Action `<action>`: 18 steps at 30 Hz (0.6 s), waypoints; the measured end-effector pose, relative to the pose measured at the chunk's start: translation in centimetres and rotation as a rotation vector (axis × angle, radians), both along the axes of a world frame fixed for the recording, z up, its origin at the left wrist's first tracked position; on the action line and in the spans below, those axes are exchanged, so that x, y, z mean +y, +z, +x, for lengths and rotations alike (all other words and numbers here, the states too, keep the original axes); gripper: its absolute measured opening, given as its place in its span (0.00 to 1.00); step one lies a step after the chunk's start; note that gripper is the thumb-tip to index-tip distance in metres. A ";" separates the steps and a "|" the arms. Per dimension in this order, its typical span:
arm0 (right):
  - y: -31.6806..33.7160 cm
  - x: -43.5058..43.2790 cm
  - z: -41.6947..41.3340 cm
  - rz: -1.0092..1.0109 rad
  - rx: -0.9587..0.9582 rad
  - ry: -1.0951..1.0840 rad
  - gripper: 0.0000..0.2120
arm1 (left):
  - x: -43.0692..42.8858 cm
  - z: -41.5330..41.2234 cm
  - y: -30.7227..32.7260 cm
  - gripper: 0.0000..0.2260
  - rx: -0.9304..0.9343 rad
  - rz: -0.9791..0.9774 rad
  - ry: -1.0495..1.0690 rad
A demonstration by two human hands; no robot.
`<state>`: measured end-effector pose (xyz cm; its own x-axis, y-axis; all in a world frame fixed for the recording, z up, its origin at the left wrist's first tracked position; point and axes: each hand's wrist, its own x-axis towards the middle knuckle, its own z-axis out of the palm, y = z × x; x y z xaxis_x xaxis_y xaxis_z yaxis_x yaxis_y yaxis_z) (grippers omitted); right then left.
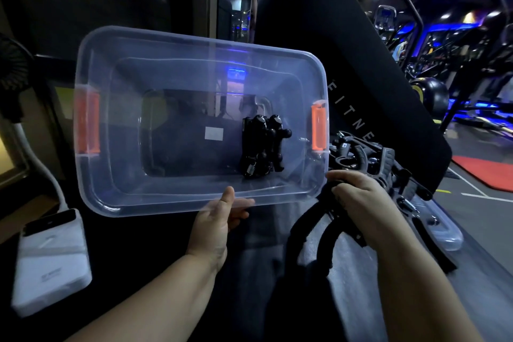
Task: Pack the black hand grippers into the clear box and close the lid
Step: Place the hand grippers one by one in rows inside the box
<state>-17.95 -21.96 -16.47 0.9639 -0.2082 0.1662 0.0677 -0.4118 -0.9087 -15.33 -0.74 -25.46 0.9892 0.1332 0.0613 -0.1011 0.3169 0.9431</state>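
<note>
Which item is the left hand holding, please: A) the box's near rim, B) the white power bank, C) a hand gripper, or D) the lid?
A: the left hand pinches the near rim of the box, thumb on top.

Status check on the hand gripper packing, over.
Left hand holds clear box by near rim, box tilted, open. Right hand grips one black hand gripper. Several packed grippers inside; loose pile outside.

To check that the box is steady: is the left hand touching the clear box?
Touching. The head view shows the left hand pinching the near rim of the clear box, thumb above, fingers below.
</note>
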 end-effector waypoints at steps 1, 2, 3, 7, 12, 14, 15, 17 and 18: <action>0.0 0.0 0.1 -0.020 0.032 0.020 0.15 | 0.0 -0.1 0.0 0.19 0.000 -0.004 0.001; 0.1 0.1 0.1 -0.049 0.048 0.032 0.16 | 0.0 -0.1 0.0 0.19 0.001 -0.007 0.001; 0.1 0.0 0.3 -0.077 0.053 0.035 0.17 | -0.1 -0.1 0.0 0.19 0.002 -0.008 0.000; 0.8 -0.4 0.0 -0.109 0.042 0.141 0.14 | -0.1 -0.2 0.1 0.20 0.003 -0.002 -0.004; 0.6 -0.6 -0.4 0.013 0.047 0.183 0.11 | 0.0 -0.1 0.1 0.19 -0.003 -0.001 0.001; 0.3 -0.4 -0.1 0.044 0.066 0.196 0.09 | 0.0 -0.1 0.1 0.19 -0.005 0.003 0.001; 0.3 -0.1 0.0 0.061 0.065 0.201 0.09 | 0.0 -0.1 0.0 0.19 -0.006 0.004 0.003; 0.1 0.5 0.1 0.082 0.046 0.196 0.09 | 0.0 -0.1 0.0 0.19 -0.007 0.002 0.005; 0.0 1.0 0.1 0.085 0.027 0.187 0.09 | 0.0 -0.1 0.1 0.19 -0.006 0.001 0.005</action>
